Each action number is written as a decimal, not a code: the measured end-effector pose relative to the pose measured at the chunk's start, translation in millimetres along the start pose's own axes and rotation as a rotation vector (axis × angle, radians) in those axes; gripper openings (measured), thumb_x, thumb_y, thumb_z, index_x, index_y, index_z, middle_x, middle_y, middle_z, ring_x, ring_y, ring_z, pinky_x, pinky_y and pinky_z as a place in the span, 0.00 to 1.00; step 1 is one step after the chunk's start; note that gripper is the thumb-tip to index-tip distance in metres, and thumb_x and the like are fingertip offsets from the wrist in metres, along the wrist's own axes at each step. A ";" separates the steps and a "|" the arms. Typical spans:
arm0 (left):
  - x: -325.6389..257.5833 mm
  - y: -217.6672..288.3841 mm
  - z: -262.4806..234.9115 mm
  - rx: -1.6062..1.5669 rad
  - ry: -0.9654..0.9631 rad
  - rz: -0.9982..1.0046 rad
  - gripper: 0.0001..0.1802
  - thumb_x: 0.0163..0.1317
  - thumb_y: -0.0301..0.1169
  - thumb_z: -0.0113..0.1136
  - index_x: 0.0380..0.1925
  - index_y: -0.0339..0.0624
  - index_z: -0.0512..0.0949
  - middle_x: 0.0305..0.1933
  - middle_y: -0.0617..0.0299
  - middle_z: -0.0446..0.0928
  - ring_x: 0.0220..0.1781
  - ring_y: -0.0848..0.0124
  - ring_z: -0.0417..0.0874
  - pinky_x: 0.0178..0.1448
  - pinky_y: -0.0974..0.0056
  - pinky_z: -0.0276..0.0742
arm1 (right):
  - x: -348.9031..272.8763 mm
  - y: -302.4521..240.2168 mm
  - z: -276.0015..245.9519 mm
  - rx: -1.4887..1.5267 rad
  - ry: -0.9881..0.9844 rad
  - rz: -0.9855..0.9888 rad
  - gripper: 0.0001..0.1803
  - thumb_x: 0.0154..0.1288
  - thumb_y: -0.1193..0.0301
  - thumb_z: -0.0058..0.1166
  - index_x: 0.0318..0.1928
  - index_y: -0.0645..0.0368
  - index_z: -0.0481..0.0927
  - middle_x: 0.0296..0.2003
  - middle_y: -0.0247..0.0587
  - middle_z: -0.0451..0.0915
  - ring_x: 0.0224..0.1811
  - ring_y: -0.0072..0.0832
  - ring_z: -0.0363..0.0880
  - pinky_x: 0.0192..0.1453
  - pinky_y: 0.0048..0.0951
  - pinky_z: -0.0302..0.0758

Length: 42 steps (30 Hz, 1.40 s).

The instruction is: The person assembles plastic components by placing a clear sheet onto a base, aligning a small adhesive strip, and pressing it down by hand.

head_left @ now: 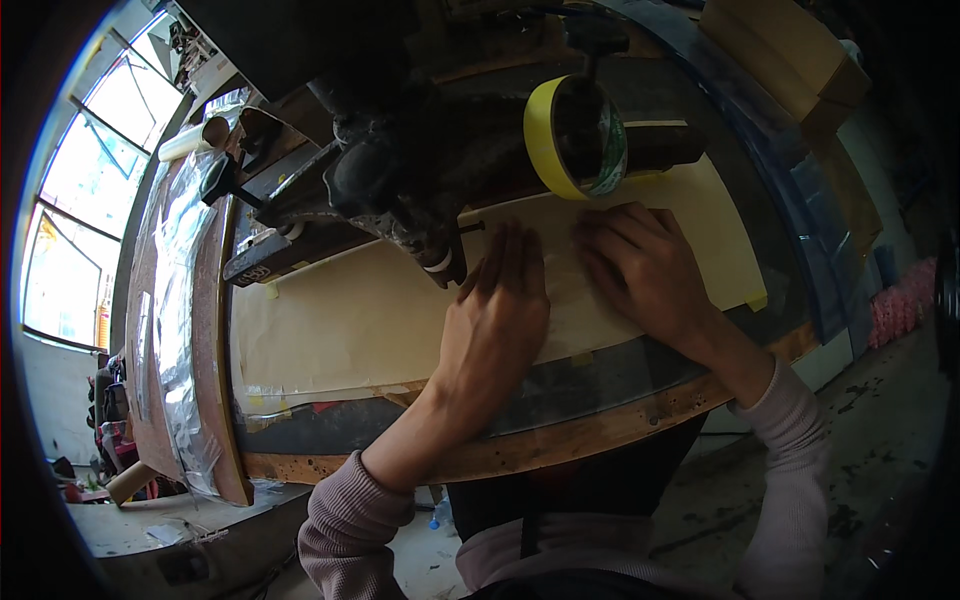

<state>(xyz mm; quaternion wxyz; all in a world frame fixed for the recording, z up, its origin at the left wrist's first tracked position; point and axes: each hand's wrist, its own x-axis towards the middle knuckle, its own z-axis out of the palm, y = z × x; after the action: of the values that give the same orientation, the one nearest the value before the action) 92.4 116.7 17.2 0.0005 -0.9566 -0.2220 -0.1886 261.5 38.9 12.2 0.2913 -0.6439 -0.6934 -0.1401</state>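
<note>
A long sheet of cream paper [340,330] lies on the dark bed of a black machine [380,180]. My left hand [497,310] rests flat on the sheet, fingers stretched forward and close together, just right of the machine's pointed lower end. To its right, my right hand [645,270] is over the same sheet with its fingers angled left and partly bent. Its fingertips are slightly blurred, and I see nothing held in either hand. A roll of yellow tape [555,140] hangs from a black knob just beyond my right hand.
The wooden front edge [560,450] of the bench runs beneath my wrists. Clear plastic film [185,330] covers a board on the left. A cardboard box [785,60] stands at the far right, above blue plastic sheeting [815,260]. Black bars with a clamp knob [222,180] cross the sheet's far side.
</note>
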 end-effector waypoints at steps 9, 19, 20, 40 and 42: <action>-4.2 7.0 -11.3 -0.036 0.023 -0.001 0.23 0.49 0.20 0.55 0.48 0.23 0.71 0.52 0.36 0.73 0.48 0.50 0.81 0.48 0.58 0.82 | 2.6 -0.6 -11.3 0.112 -0.060 -0.012 0.06 0.57 0.71 0.58 0.28 0.60 0.81 0.28 0.35 0.80 0.38 0.29 0.77 0.47 0.33 0.70; -20.6 19.7 -30.9 0.053 -0.051 0.120 0.14 0.49 0.22 0.57 0.36 0.24 0.76 0.45 0.34 0.77 0.45 0.57 0.84 0.37 0.66 0.83 | -3.9 -1.6 -19.9 0.194 -0.056 -0.090 0.06 0.53 0.72 0.61 0.25 0.60 0.79 0.28 0.37 0.79 0.35 0.32 0.78 0.43 0.35 0.72; -21.4 20.6 -29.7 0.053 -0.052 0.121 0.14 0.49 0.22 0.57 0.36 0.24 0.76 0.45 0.34 0.77 0.45 0.57 0.84 0.37 0.66 0.83 | -3.4 -2.8 -18.0 0.194 -0.056 -0.089 0.06 0.53 0.72 0.61 0.25 0.60 0.79 0.28 0.37 0.79 0.35 0.32 0.78 0.43 0.35 0.72; -19.8 20.2 -11.3 0.054 -0.006 -0.015 0.22 0.56 0.31 0.55 0.52 0.39 0.72 0.56 0.40 0.69 0.58 0.50 0.74 0.62 0.52 0.69 | -6.4 -7.6 -12.7 0.047 -0.045 -0.036 0.08 0.56 0.73 0.58 0.36 0.62 0.83 0.39 0.40 0.81 0.43 0.32 0.79 0.54 0.35 0.71; -19.3 20.5 -10.3 0.073 -0.003 -0.015 0.22 0.56 0.31 0.56 0.52 0.39 0.72 0.55 0.41 0.69 0.58 0.51 0.74 0.63 0.52 0.68 | -9.4 -6.7 -10.3 0.026 -0.029 -0.051 0.08 0.56 0.72 0.58 0.36 0.62 0.83 0.40 0.40 0.81 0.44 0.32 0.80 0.55 0.36 0.71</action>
<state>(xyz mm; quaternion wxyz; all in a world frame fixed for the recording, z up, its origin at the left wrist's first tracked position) 81.4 89.1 21.5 0.0337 -0.9546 -0.2360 -0.1788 257.3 24.6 16.1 0.2859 -0.6242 -0.7155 -0.1290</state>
